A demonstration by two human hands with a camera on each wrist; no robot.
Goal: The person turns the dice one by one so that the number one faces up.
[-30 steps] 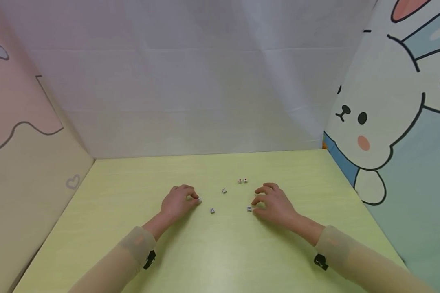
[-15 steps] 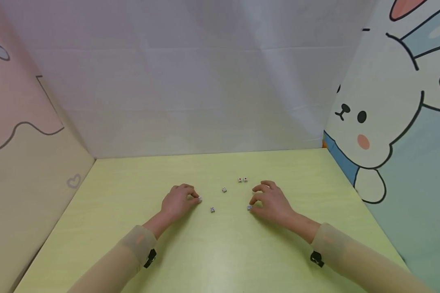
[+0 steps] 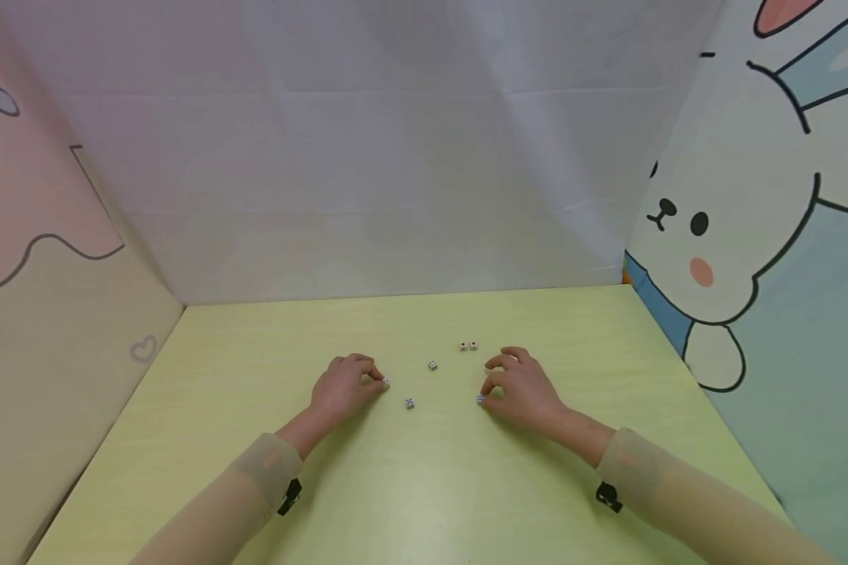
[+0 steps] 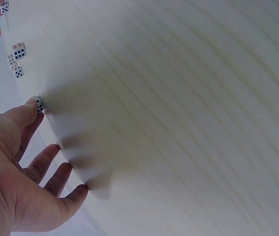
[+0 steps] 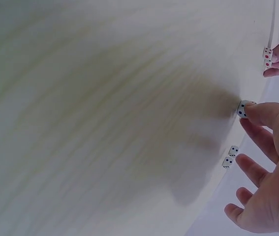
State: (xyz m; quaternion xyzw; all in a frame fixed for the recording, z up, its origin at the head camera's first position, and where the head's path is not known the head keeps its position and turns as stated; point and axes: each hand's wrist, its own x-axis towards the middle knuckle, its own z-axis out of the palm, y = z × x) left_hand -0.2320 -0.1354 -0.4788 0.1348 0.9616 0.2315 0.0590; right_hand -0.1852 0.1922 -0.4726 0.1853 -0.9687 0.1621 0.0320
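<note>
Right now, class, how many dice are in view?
6. The left fingers pinch one die, the right fingers another die; between these lie a nearer die and a farther die; two dice sit side by side farthest back. More could be hidden.

the pale yellow-green wood-grain tabletop point(image 3: 424, 490) is brightly lit in the head view, a soft sheen being spread toward its near edge. greyer, dimmer light is seen in both wrist views; blurred shadows are cast by the bare fingers point(image 4: 43, 161), and the tabletop's edge is bowed.
</note>
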